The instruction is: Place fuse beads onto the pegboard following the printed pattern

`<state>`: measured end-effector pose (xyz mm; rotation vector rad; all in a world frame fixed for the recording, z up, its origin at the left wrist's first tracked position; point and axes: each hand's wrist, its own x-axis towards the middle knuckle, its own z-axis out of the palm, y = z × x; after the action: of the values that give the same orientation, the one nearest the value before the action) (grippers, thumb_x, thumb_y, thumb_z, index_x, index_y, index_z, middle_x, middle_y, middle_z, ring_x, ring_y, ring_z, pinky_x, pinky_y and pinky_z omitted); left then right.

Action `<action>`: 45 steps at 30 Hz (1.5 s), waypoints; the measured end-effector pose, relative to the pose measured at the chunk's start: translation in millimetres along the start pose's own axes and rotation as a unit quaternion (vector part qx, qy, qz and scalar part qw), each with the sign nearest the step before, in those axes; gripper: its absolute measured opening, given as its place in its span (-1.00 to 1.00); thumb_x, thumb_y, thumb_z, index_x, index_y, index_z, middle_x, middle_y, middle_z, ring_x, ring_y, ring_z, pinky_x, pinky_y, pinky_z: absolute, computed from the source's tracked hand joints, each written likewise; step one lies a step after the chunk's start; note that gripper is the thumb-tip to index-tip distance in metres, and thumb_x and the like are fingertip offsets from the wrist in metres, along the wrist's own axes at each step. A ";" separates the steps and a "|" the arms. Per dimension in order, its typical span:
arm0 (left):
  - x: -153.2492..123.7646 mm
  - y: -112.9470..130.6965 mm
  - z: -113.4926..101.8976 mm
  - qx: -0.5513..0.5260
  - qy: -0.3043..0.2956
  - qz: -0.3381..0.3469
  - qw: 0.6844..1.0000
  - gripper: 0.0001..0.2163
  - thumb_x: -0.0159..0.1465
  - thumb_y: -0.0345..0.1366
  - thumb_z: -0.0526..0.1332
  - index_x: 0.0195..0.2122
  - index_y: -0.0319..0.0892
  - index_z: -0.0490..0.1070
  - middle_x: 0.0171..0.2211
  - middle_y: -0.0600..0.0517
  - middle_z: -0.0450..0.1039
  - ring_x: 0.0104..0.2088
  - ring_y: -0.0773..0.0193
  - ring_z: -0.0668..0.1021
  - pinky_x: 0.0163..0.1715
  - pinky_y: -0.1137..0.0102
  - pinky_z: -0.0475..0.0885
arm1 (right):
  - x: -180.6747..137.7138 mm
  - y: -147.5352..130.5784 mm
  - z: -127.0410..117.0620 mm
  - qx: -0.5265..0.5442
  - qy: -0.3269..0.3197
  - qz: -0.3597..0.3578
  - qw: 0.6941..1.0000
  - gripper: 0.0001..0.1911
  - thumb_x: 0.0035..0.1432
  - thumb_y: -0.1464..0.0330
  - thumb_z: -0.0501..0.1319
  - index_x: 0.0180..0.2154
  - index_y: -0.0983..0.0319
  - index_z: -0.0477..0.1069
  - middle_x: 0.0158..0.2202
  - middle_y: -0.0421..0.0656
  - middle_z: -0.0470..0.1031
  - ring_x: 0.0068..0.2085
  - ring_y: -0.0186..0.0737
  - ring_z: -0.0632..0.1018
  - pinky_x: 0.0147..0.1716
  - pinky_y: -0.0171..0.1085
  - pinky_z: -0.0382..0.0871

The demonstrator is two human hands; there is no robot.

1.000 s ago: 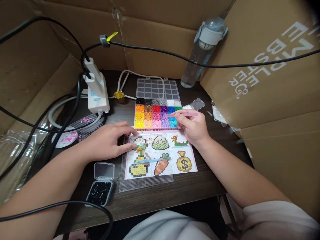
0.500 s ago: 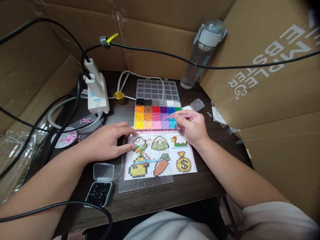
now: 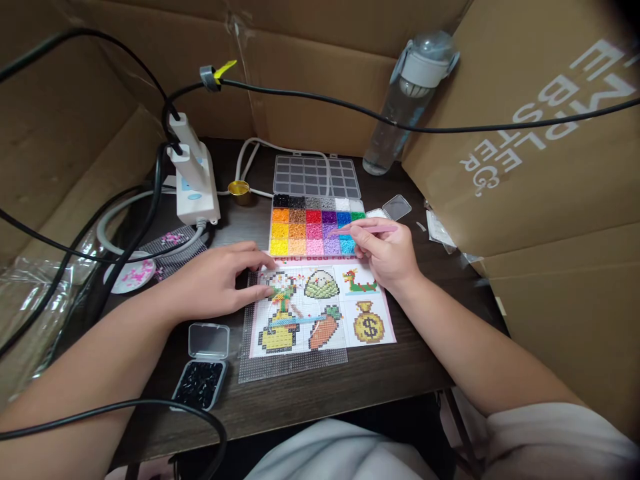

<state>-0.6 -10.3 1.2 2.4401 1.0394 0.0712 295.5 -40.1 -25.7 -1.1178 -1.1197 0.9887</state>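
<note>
My right hand (image 3: 387, 253) pinches pink tweezers (image 3: 377, 229), whose tip points left over the purple beads (image 3: 331, 231) in an open bead box (image 3: 297, 231). The box is divided into several compartments sorted by colour. Fingers spread, my left hand (image 3: 227, 277) rests on the upper left of a clear pegboard (image 3: 300, 368). Under that board lies a pattern sheet (image 3: 387, 333) with pixel pictures, among them a carrot, a dragon and a money bag. Some coloured beads and a light-blue strip of beads (image 3: 297, 321) lie on the board.
An open small case of black beads (image 3: 201, 383) stands near the table's front edge. Behind are a power strip (image 3: 195, 193), a gold cup (image 3: 239, 192) and a water bottle (image 3: 400, 107). A black cable (image 3: 320, 101) crosses in front; cardboard walls surround the table.
The view has shifted slightly. Both hands stay in nearly the same places, with the tweezers still over the purple beads.
</note>
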 end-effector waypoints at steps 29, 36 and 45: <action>-2.5 5.3 -1.0 0.001 0.000 -0.001 1.000 -0.56 0.29 0.08 0.23 0.02 -0.11 0.56 -0.12 -0.06 0.51 -0.26 0.16 0.55 -0.23 0.30 0.38 | -4.3 -2.2 0.7 0.004 0.002 0.016 1.000 -0.83 0.04 0.25 0.51 -0.40 0.20 0.66 -0.36 -0.10 0.65 -0.61 -0.40 0.38 -0.66 -0.28 0.16; -3.8 6.1 0.0 0.012 0.006 -0.003 1.000 -0.54 0.27 0.11 0.24 0.03 -0.11 0.56 -0.12 -0.06 0.50 -0.20 0.11 0.57 -0.19 0.27 0.40 | -4.6 -1.5 1.2 -0.008 0.001 0.020 1.000 -0.81 0.03 0.21 0.50 -0.40 0.19 0.65 -0.37 -0.11 0.65 -0.61 -0.39 0.37 -0.68 -0.29 0.15; -2.0 5.8 1.0 0.010 0.009 0.001 1.000 -0.56 0.27 0.09 0.24 0.00 -0.10 0.57 -0.13 -0.06 0.51 -0.20 0.10 0.58 -0.17 0.26 0.42 | -5.0 -1.6 0.9 -0.014 0.001 0.018 1.000 -0.82 0.04 0.21 0.49 -0.41 0.19 0.65 -0.37 -0.10 0.65 -0.60 -0.38 0.39 -0.68 -0.29 0.15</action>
<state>2.1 -15.5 3.2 2.4631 1.0500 0.0827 293.8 -45.1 -24.9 -1.1649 -1.1180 1.0029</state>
